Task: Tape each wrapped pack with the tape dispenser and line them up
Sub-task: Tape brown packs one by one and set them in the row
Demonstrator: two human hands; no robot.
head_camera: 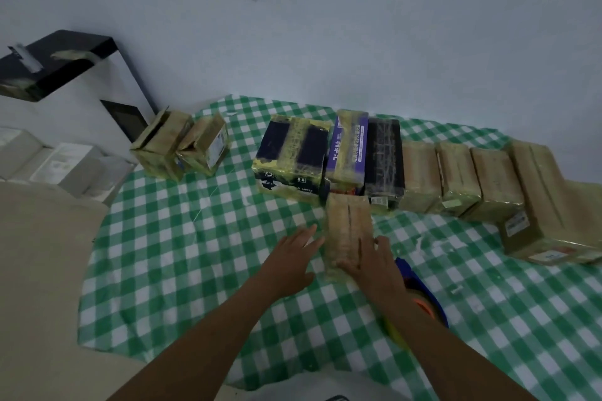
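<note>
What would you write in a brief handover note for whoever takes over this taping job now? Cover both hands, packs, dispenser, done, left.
Left hand: open, fingers straight against the left side of the tan tape-wrapped pack.
Right hand: open, flat on top of that pack.
Blue and orange tape dispenser: on the green checked cloth, under the right forearm.
Done: row of wrapped packs lined up along the far edge.
Left: slide this pack into the row; two cardboard boxes at far left stand apart.

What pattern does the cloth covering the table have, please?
The tablecloth has a green-and-white check pattern, seen best in the head view.
</note>
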